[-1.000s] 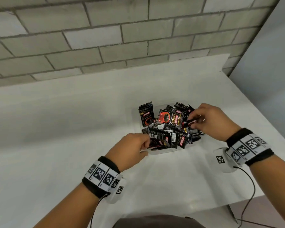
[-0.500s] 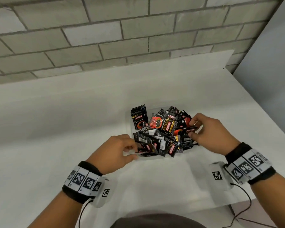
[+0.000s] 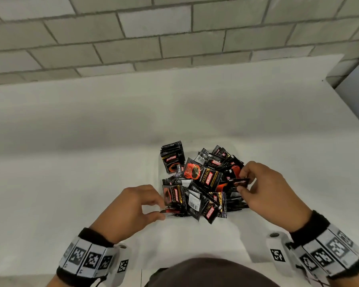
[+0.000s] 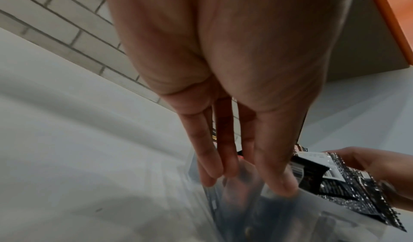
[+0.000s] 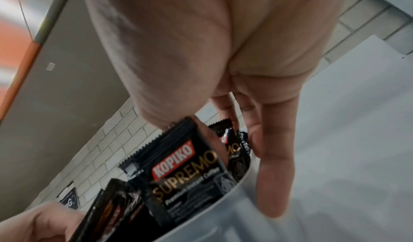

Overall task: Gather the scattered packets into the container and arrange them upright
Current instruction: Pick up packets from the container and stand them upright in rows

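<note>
A clear container (image 3: 159, 172) on the white table holds a jumbled heap of black coffee packets (image 3: 203, 179). A short stack (image 3: 172, 158) stands upright in its far left corner. My left hand (image 3: 162, 209) is at the near left corner, thumb and forefinger apart around the corner. In the left wrist view the fingertips (image 4: 210, 177) sit on the clear wall (image 4: 223, 210). My right hand (image 3: 241, 182) pinches one packet (image 3: 234, 182) over the right side of the heap. The right wrist view shows that packet (image 5: 185, 166) upright against the rim (image 5: 223, 201).
The white table (image 3: 91, 162) runs to a grey brick wall (image 3: 153, 27) at the back. Its right edge (image 3: 352, 96) meets a grey panel. No loose packets lie on the table outside the container.
My left hand has loosened from a tight curl to a wider thumb and forefinger hold at the corner. My right hand keeps its packet and has shifted only slightly.
</note>
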{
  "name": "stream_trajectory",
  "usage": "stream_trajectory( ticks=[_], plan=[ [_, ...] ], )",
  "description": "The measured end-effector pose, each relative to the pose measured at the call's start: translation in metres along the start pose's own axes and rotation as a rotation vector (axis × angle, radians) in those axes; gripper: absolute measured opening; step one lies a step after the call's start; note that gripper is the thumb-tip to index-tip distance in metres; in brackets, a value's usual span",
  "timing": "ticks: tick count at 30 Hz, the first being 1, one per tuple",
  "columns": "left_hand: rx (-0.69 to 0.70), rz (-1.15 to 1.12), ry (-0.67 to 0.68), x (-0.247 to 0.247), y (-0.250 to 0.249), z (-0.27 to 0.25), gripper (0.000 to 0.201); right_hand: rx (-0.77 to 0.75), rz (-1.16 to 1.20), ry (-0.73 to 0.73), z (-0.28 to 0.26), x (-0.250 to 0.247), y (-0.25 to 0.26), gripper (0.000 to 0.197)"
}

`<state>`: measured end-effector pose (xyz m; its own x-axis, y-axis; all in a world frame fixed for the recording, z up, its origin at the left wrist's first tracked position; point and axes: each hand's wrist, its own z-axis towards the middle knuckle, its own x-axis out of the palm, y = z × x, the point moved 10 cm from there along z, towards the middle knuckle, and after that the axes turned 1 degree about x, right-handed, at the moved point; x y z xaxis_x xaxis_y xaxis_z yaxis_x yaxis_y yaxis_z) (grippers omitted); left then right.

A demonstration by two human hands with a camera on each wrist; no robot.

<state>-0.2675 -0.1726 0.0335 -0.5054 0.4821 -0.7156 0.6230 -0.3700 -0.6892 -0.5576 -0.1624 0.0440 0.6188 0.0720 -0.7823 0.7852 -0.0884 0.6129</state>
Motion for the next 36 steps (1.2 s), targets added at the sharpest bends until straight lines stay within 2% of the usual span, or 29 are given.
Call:
stream_trajectory(
  ticks=[3,6,8,10,11,13,16,19,21,26,30,32,36],
  plan=[
    [-0.018,0.026,-0.003,-0.004,0.003,-0.006,0.022,0.004,-0.029,0.030,-0.001,0.002,0.006,0.029],
    [-0.018,0.029,-0.049,-0.021,-0.003,-0.007,0.031,0.047,-0.065,0.142,-0.005,-0.005,0.007,0.033],
    [-0.002,0.032,-0.117,-0.039,-0.010,-0.002,0.025,0.040,-0.118,0.165,-0.007,-0.020,0.014,0.034],
    [0.017,0.050,-0.156,-0.050,-0.015,0.006,0.016,-0.010,-0.177,0.111,-0.003,-0.041,0.034,0.031],
    [0.030,0.088,-0.144,-0.050,-0.017,0.012,0.015,-0.043,-0.179,0.069,0.001,-0.049,0.048,0.027],
    [0.041,0.189,-0.052,-0.038,-0.016,0.024,0.026,-0.123,-0.125,0.021,0.012,-0.051,0.078,0.017],
    [0.031,0.228,0.069,-0.015,-0.014,0.040,0.043,-0.213,-0.163,0.077,0.028,-0.016,0.109,0.013],
    [0.035,0.244,0.113,0.000,-0.015,0.048,0.040,-0.191,-0.353,0.181,0.037,0.024,0.104,0.026],
    [0.033,0.239,0.100,0.000,-0.013,0.049,0.031,-0.145,-0.362,0.197,0.040,0.030,0.094,0.029],
    [0.030,0.085,0.078,-0.009,-0.007,0.040,0.021,-0.056,-0.145,0.181,0.040,0.010,0.078,0.022],
    [-0.019,-0.040,0.055,-0.019,-0.004,0.038,0.021,-0.066,0.016,0.019,0.038,-0.024,0.081,0.014],
    [-0.033,-0.049,0.036,-0.023,-0.005,0.040,0.022,-0.067,0.152,-0.042,0.036,-0.035,0.086,0.018],
    [-0.004,-0.107,0.021,-0.028,-0.009,0.044,0.028,-0.089,0.394,0.044,0.021,-0.040,0.105,0.030]
  ],
)
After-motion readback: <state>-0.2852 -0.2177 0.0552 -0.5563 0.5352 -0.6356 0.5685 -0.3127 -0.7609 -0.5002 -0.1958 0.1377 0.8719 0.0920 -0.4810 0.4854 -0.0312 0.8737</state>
